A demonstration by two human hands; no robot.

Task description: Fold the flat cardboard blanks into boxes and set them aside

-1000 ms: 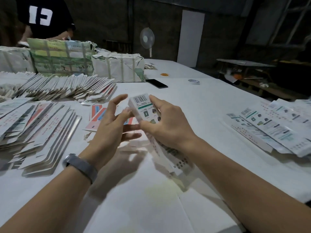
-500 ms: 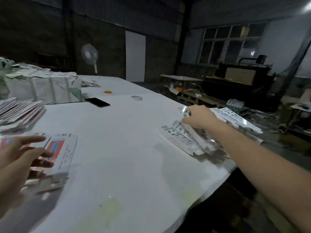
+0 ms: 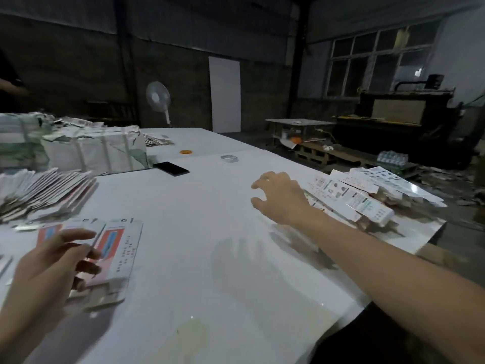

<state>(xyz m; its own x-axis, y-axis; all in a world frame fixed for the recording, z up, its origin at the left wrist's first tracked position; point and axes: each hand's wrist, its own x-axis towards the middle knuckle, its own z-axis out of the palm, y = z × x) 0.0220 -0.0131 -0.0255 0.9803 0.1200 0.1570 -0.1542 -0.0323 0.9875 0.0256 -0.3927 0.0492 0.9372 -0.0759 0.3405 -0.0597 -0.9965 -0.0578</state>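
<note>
I judge I am between boxes: one is set aside and the next blank is not yet picked up. My right hand (image 3: 279,197) hangs above the white table (image 3: 199,258) at about two o'clock from the middle of the view, fingers spread and loosely curled, holding nothing, just beside the heap of folded boxes (image 3: 367,195) that lies at three o'clock near the table's right edge. My left hand (image 3: 49,266) is at eight o'clock, fingers relaxed and reaching over the flat blanks (image 3: 118,248) with red and blue print; I cannot tell whether the fingertips touch the top one, and nothing is gripped. More blanks lie fanned in a stack (image 3: 44,190) at ten o'clock. The next move, as I read it, calls for pinching off a single blank, not two stuck together, and bringing the right hand across to open it.
</note>
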